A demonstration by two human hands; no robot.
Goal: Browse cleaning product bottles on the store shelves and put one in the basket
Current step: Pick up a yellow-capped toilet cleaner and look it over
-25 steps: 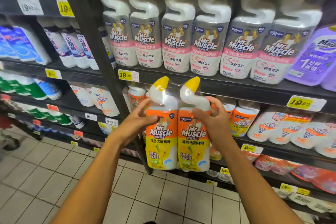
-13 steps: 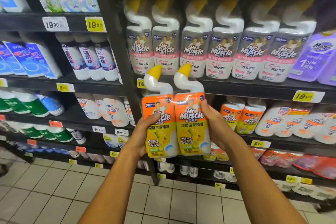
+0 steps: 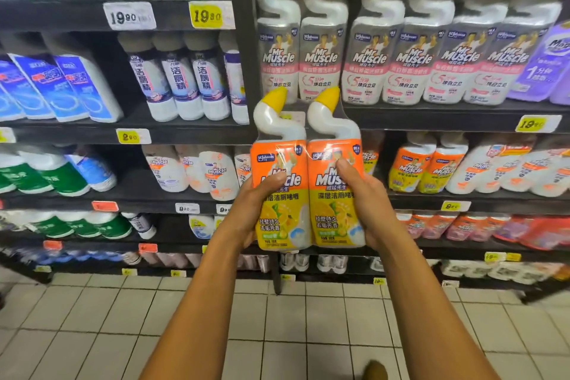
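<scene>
I hold an orange-and-yellow Mr Muscle twin pack, two bent-neck bottles with yellow caps wrapped together, upright in front of the shelves at mid-frame. My left hand grips its left side with the thumb across the label. On the pack's right side my right hand grips it, thumb on the front. No basket is in view.
Black store shelves fill the view. A row of grey Mr Muscle bottles stands above; matching orange packs sit to the right. Blue, white and green bottles line the left bays. White tiled floor lies below.
The twin pack stays in both hands; my grip has slid lower and the thumbs now cross the label. The view has tilted upward, showing more of the upper shelves.
</scene>
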